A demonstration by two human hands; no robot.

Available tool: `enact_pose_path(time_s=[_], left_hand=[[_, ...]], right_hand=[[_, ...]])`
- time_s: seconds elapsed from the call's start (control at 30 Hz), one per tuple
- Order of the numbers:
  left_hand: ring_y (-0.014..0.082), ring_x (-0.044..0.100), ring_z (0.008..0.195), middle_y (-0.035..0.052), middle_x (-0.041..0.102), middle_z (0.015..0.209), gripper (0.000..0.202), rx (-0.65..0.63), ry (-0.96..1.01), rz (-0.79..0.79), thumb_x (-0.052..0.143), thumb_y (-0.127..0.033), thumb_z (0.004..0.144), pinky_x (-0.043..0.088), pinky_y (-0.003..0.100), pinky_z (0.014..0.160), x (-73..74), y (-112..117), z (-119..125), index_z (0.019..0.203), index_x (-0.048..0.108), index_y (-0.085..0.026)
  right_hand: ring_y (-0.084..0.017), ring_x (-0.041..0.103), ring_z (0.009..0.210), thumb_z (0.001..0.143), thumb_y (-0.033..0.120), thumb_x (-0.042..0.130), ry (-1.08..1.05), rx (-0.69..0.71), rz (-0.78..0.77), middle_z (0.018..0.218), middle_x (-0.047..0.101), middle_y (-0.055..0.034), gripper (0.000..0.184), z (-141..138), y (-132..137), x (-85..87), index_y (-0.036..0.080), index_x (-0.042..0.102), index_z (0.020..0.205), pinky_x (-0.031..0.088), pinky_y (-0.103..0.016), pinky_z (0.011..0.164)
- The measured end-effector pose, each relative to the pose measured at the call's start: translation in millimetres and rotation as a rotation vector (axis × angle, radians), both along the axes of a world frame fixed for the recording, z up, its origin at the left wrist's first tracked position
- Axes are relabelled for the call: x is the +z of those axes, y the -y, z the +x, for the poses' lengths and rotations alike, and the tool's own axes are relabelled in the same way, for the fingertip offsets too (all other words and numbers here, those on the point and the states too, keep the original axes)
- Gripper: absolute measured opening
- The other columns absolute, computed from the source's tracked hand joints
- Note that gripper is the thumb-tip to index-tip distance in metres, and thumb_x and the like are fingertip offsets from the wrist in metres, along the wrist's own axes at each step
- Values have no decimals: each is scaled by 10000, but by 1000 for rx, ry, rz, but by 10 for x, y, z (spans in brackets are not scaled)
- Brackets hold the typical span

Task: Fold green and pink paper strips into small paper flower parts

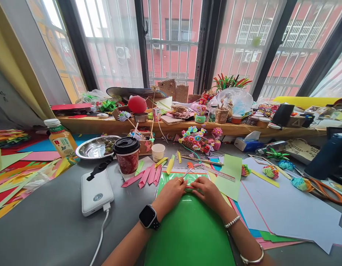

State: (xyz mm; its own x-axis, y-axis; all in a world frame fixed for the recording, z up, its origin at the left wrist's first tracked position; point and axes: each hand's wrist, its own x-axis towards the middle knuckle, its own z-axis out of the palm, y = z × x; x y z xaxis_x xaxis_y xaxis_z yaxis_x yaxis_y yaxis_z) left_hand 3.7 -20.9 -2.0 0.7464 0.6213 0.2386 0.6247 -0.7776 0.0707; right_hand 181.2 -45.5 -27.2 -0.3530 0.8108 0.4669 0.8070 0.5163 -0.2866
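My left hand [172, 192] and my right hand [208, 192] sit side by side at the far edge of a large green paper sheet [187, 232]. Both pinch a small stack of folded paper strips [191, 187], green with red showing, held between the fingertips. The left wrist carries a black smartwatch [148, 217]; the right wrist has a bead bracelet and a bangle. Several pink folded strips [146, 176] lie just left of my left hand. A ruler [219, 173] and small scissors [190, 168] lie just beyond my fingers.
A red paper cup with black lid [127, 157], a white power bank [96, 192] with cable, a steel plate [95, 147] and a drink bottle [61, 140] stand left. White sheets [284, 207] and orange-handled scissors [326, 192] lie right. Paper flowers [195, 138] and craft clutter fill the windowsill.
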Motion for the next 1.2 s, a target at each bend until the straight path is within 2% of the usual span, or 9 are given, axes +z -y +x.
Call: enact_pose_path(time_s=[0.13, 0.27, 0.43, 0.53, 0.63, 0.7, 0.8, 1.07, 1.2], left_hand=[[232, 527, 837, 133, 560, 902, 210, -12, -40, 22, 349, -83, 805, 434, 356, 718, 48, 14, 66, 879, 543, -115], [225, 540, 803, 120, 579, 844, 165, -45, -81, -41, 369, -94, 781, 427, 325, 694, 100, -15, 54, 845, 519, -113], [189, 563, 722, 88, 605, 830, 193, -34, 31, -228, 350, -238, 835, 418, 279, 626, 56, -16, 52, 900, 502, -139], [174, 548, 744, 84, 595, 861, 249, -35, 201, -369, 301, -291, 860, 418, 277, 643, 19, -19, 71, 914, 491, -140], [131, 512, 662, 39, 552, 758, 290, -17, 476, -559, 243, -327, 873, 419, 248, 598, 21, -33, 112, 898, 472, -152], [102, 465, 562, -2, 485, 655, 300, -1, 632, -698, 216, -342, 875, 408, 223, 535, 27, -31, 145, 859, 455, -161], [85, 417, 502, -31, 412, 599, 286, 3, 788, -845, 229, -363, 865, 395, 210, 497, 15, -2, 183, 793, 430, -172], [80, 388, 473, -50, 389, 562, 234, -7, 870, -893, 259, -353, 857, 385, 211, 488, -71, 41, 210, 776, 402, -187], [100, 433, 500, -32, 434, 591, 247, 85, 860, -747, 234, -341, 865, 410, 234, 505, -85, 32, 205, 826, 419, -182]], right_hand=[[-192, 569, 710, 771, 162, 520, 48, -5, 82, 790, 606, -76, 145, -16, 20, 29, 201, 628, 860, 463, -303, 638], [-179, 583, 680, 793, 157, 480, 70, 14, 82, 819, 608, -82, 193, -23, 63, 126, 201, 615, 923, 470, -276, 599], [-170, 592, 700, 792, 201, 488, -165, 113, -31, 828, 604, -65, 193, 1, 88, 219, 209, 619, 932, 498, -290, 625], [-175, 600, 763, 781, 263, 508, -413, 102, -104, 893, 600, -72, 227, 9, 68, 223, 206, 597, 983, 521, -306, 650], [-187, 600, 796, 747, 343, 552, -676, -8, -157, 932, 598, -80, 342, -3, 42, 215, 198, 537, 1057, 532, -324, 647], [-183, 603, 728, 719, 386, 578, -779, -62, -205, 838, 617, -70, 309, -26, 29, 210, 172, 574, 942, 527, -311, 606], [-151, 571, 581, 708, 424, 578, -846, -41, -293, 688, 614, -49, 272, -89, 22, 201, 153, 591, 728, 493, -271, 524], [-125, 506, 530, 706, 468, 558, -834, -61, -296, 652, 601, -28, 312, -209, -19, 177, 158, 588, 730, 421, -234, 479], [-123, 505, 521, 712, 466, 548, -829, -68, -301, 633, 590, -21, 308, -200, -80, 229, 160, 585, 720, 410, -228, 462]])
